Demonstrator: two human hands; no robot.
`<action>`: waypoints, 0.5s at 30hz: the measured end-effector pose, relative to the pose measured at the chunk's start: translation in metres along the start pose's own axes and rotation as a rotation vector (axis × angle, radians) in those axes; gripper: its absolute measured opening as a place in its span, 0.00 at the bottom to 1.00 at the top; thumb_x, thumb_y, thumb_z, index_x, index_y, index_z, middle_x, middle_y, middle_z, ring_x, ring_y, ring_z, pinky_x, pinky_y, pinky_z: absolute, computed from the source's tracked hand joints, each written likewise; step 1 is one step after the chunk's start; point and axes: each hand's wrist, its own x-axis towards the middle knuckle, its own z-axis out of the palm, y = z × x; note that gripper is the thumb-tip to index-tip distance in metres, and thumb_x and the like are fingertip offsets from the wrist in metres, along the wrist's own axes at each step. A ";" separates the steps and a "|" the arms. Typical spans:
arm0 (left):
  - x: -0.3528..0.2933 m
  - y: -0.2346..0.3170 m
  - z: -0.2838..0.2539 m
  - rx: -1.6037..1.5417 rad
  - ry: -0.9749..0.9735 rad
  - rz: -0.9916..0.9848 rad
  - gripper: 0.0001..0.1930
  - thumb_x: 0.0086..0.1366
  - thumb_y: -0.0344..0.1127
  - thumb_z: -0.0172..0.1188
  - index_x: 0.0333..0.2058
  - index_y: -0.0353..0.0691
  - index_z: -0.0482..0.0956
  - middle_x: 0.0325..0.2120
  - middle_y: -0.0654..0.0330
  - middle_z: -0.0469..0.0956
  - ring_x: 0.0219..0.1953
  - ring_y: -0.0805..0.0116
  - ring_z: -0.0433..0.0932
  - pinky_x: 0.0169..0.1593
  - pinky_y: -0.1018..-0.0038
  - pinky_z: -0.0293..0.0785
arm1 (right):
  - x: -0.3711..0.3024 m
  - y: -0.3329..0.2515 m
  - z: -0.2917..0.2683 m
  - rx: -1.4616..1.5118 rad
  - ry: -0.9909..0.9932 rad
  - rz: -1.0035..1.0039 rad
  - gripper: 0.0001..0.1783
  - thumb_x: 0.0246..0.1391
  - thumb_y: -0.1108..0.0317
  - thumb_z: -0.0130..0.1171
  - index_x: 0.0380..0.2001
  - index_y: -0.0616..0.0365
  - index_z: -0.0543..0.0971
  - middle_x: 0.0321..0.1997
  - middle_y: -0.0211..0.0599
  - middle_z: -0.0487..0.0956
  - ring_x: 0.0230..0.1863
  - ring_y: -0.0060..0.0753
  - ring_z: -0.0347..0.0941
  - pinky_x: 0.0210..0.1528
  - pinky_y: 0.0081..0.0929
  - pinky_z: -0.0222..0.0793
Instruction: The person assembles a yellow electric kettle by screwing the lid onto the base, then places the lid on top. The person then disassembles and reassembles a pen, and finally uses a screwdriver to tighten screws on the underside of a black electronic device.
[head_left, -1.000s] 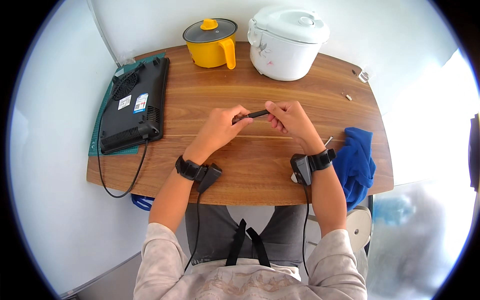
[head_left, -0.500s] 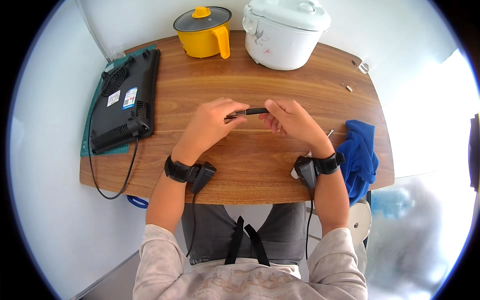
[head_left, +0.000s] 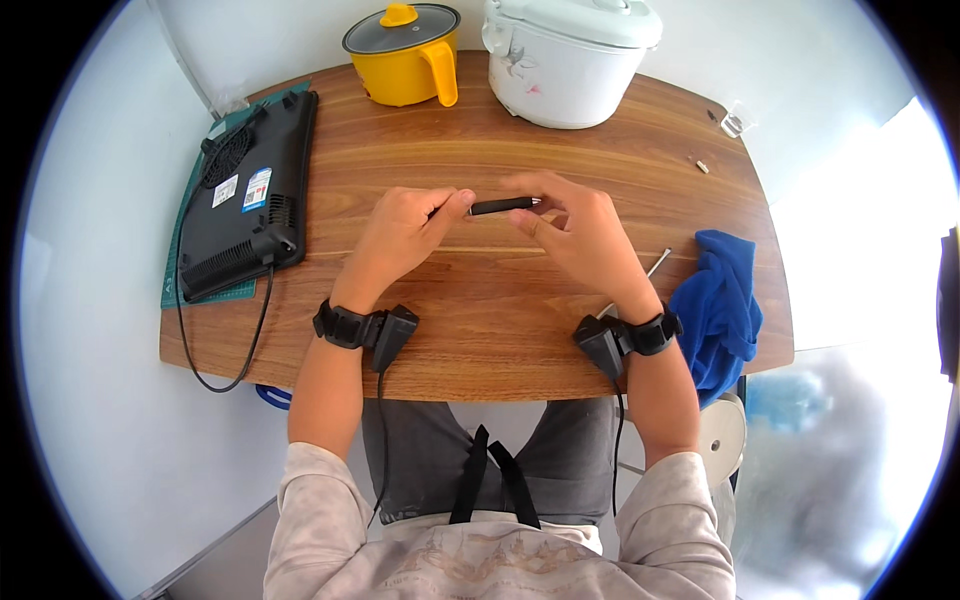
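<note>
A black pen point(head_left: 502, 206) is held nearly level above the table, its silver tip pointing right. My left hand point(head_left: 408, 222) is closed around the pen's left end, thumb and fingers pinched on it. My right hand point(head_left: 572, 222) hovers at the tip end with its fingers apart; the index finger is smeared by motion. Its thumb is close under the tip, and I cannot tell whether it touches the pen. Under my right wrist lies a thin metal rod-like tool point(head_left: 658, 262), partly hidden by that arm.
A yellow pot point(head_left: 392, 78) with a glass lid and a white rice cooker point(head_left: 565, 75) stand at the back. A black device with a fan grille point(head_left: 240, 205) rests on a green mat point(head_left: 172, 265) at left. A blue cloth point(head_left: 718, 300) lies at right, a clear cup point(head_left: 737, 122) behind.
My right hand has loosened from the pen's right end, uncovering its silver tip. The left hand's grip has closed farther over the left end, and both hands have risen slightly.
</note>
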 end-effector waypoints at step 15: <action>-0.005 0.006 0.018 -0.090 -0.046 -0.107 0.22 0.73 0.49 0.54 0.33 0.35 0.85 0.12 0.59 0.62 0.18 0.72 0.60 0.24 0.71 0.59 | -0.007 0.002 -0.014 0.005 -0.116 0.236 0.15 0.58 0.68 0.64 0.44 0.61 0.71 0.35 0.45 0.81 0.31 0.34 0.77 0.35 0.32 0.72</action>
